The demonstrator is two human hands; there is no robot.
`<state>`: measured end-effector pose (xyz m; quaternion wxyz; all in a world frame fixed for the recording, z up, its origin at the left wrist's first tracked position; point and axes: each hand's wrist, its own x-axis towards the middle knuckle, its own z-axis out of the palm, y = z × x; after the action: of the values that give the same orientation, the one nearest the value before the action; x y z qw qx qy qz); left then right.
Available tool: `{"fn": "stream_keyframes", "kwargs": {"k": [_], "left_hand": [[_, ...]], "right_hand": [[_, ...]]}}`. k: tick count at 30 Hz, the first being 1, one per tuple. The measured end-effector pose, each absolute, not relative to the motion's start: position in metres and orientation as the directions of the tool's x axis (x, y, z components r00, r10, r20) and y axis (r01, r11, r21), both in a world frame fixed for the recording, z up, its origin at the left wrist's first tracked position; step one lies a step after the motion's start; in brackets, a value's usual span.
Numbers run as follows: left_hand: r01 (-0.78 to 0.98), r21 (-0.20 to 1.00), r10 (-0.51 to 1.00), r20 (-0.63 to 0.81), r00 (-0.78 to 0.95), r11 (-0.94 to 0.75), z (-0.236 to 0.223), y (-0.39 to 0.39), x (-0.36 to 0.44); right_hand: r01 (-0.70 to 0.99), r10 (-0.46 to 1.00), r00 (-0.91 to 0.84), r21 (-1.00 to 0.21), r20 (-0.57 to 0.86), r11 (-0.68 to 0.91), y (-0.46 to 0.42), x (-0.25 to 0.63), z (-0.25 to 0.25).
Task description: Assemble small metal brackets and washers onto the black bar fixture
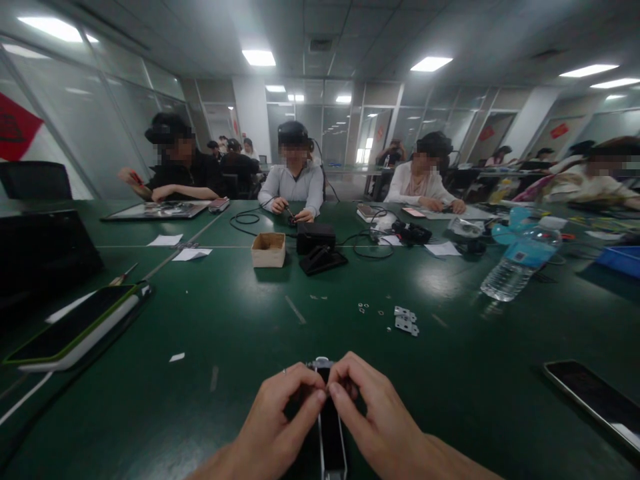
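Note:
A long, narrow dark object with a silver frame [333, 445] lies on the green table right in front of me, pointing away. Above its far part, my left hand [286, 412] is closed in a pinch, thumb against fingertips. My right hand [374, 408] pinches at the same spot, and the fingertips of both hands meet. Whatever sits between them is too small or hidden to make out. Beyond my hands lie small metal plates with holes [406, 321] and several tiny rings [363, 307].
A phone [597, 400] lies at the right, and another green-edged phone [75, 320] at the left. A water bottle [523, 260] stands tilted in view at right. Ahead are a small cardboard box [269, 251] and a black box [316, 238]. Several people work across the table [240, 320].

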<state>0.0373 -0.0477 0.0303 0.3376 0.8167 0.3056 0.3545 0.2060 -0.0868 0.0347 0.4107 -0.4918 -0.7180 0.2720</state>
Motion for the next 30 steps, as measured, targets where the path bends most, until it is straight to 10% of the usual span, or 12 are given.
{"fn": "stream_keyframes", "kwargs": {"k": [30], "left_hand": [[0.256, 0.745, 0.723, 0.405, 0.56, -0.616, 0.038, -0.045, 0.036]], "right_hand": [[0.425, 0.932, -0.223, -0.832, 0.286, 0.357, -0.085, 0.209, 0.036]]}}
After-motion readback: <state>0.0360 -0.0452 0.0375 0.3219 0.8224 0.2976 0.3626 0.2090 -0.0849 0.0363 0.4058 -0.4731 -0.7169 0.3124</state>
